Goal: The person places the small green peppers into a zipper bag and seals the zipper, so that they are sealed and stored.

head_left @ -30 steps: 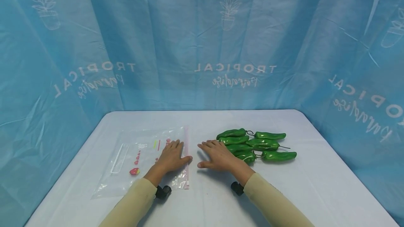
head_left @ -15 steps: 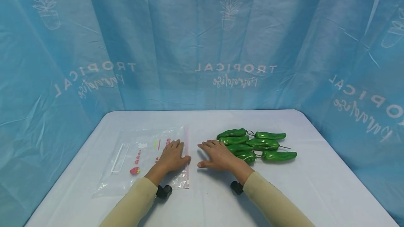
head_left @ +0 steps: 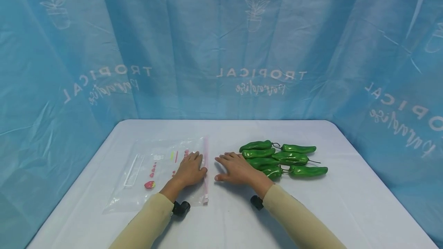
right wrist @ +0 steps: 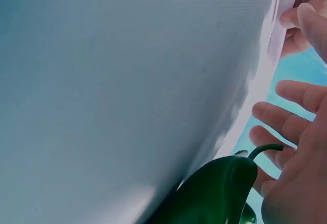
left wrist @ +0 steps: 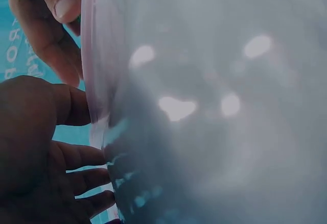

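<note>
A clear zip bag (head_left: 138,195) with a pink zip strip (head_left: 206,153) and printed strawberry pattern lies flat on the white table. My left hand (head_left: 188,172) is palm down over its right part, fingers spread loosely and thumb beside the strip. In the left wrist view, that hand's fingertips meet the bag near the pink edge. Several green chili peppers (head_left: 290,158) lie in a cluster to the right. Beside them my right hand (head_left: 237,169) hovers low over the table, fingers relaxed and holding nothing. One pepper (right wrist: 209,193) shows close to its palm in the right wrist view.
The white table (head_left: 242,222) has rounded far corners. Blue curtains (head_left: 221,49) with white lettering hang behind it and along both sides. Dark wrist cameras (head_left: 181,208) sit at both sleeves.
My left thumb has drawn in towards the fingers, beside the pink strip. The head view has shifted slightly. The right hand, bag and peppers stay nearly where they were.
</note>
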Tool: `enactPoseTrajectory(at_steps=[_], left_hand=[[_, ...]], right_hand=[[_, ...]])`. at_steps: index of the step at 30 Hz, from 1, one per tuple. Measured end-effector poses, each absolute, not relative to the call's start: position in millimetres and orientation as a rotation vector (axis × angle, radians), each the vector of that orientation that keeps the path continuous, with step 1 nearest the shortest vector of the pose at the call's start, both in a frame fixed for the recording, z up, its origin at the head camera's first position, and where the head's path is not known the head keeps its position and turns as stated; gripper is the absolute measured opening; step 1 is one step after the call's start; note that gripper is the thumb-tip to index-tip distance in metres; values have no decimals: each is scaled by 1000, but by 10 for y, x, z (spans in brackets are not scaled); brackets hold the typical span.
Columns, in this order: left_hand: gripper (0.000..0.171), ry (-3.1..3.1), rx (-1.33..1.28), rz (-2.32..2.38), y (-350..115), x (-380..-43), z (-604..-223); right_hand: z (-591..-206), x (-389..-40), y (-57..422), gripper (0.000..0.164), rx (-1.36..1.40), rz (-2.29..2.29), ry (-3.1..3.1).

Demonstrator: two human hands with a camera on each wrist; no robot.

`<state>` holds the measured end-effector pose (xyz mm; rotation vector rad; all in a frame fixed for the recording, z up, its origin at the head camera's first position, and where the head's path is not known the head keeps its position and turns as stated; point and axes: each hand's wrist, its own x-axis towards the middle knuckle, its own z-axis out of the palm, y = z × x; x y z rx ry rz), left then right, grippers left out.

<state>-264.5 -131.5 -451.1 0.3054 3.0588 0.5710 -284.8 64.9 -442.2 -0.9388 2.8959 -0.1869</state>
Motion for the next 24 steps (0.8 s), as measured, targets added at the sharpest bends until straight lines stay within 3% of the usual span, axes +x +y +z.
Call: enactPoseTrajectory(at_steps=[24], left_hand=[[51,3109,343,556,-1346,-2627,-4534]], right_hand=[[-4392,-2851,566,68,-916,-175,2878]])
